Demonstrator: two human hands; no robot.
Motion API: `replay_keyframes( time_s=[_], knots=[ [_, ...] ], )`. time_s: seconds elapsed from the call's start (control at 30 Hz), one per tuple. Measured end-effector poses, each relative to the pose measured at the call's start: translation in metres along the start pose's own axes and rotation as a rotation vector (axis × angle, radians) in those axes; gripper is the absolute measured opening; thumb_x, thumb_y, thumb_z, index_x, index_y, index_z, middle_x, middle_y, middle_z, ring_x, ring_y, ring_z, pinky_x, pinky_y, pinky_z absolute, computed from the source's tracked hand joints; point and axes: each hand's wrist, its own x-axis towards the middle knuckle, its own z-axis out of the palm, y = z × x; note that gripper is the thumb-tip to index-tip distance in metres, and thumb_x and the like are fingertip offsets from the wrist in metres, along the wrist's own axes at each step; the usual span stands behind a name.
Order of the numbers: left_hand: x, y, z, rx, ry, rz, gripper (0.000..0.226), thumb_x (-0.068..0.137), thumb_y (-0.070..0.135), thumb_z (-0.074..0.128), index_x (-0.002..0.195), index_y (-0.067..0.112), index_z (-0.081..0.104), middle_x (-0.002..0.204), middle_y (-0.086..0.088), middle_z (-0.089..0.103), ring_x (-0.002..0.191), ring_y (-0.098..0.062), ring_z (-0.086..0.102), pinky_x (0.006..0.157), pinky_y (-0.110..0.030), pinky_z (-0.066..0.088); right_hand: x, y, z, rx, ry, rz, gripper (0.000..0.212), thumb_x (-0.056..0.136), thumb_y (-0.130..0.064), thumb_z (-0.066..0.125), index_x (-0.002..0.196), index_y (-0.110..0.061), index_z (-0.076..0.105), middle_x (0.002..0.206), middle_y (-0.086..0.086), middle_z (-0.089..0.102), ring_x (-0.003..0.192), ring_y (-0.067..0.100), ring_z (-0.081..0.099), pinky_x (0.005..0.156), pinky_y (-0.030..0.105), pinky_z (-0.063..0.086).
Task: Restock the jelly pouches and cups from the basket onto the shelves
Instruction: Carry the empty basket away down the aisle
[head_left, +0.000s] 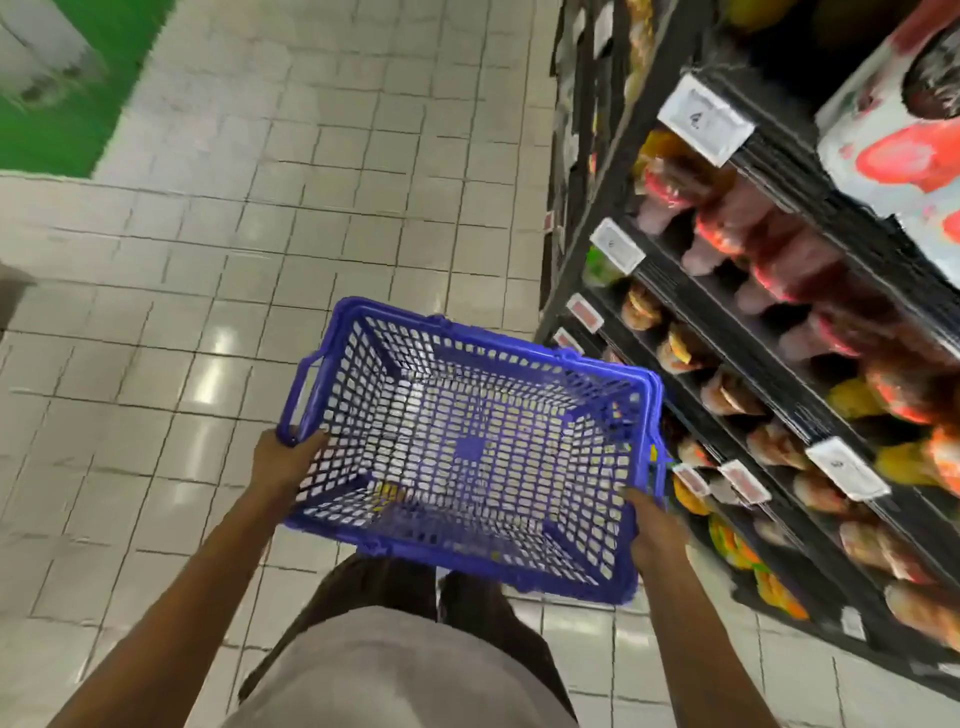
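Observation:
I hold a blue plastic mesh basket (519, 364) in front of my body, above the tiled floor. Its inside shows only the bare mesh bottom, with floor tiles visible through it. My left hand (283, 462) grips the basket's left rim near the folded handle. My right hand (657, 535) grips the near right corner. To the right stand black shelves (691, 322) with rows of jelly pouches (727, 239) and cups (675, 353), blurred by motion.
White price tags (704, 117) hang on the shelf edges. Light tiled floor (260, 234) spreads left and ahead. A green mat or panel (62, 114) lies at the far left. My legs are below the basket.

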Motion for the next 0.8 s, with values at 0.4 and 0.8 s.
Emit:
replay_keyframes(
  time_s=[0.4,0.8],
  knots=[
    [0.049,-0.018,-0.149,-0.436,0.316,-0.32,0.035,0.081,0.041,0.073,0.082,0.008,0.063,0.074,-0.014,0.068,0.068,-0.03,0.065,0.067,-0.039,0.055,-0.053,-0.083,0.252,-0.326,-0.356,-0.153,0.014,0.083,0.007,0.062,0.079,-0.007,0.061,0.058,0.005,0.066,0.045,0.012,0.062,0.044,0.023,0.05],
    [0.184,0.053,-0.225,-0.652,0.468,-0.392,0.038,0.087,0.033,0.066,0.104,0.0,0.059,0.09,-0.018,0.065,0.068,-0.028,0.062,0.062,-0.033,0.051,-0.072,-0.155,0.498,-0.366,-0.422,-0.117,0.022,0.085,-0.009,0.063,0.106,-0.006,0.059,0.068,0.01,0.066,0.056,0.023,0.061,0.054,0.031,0.054]
  ],
)
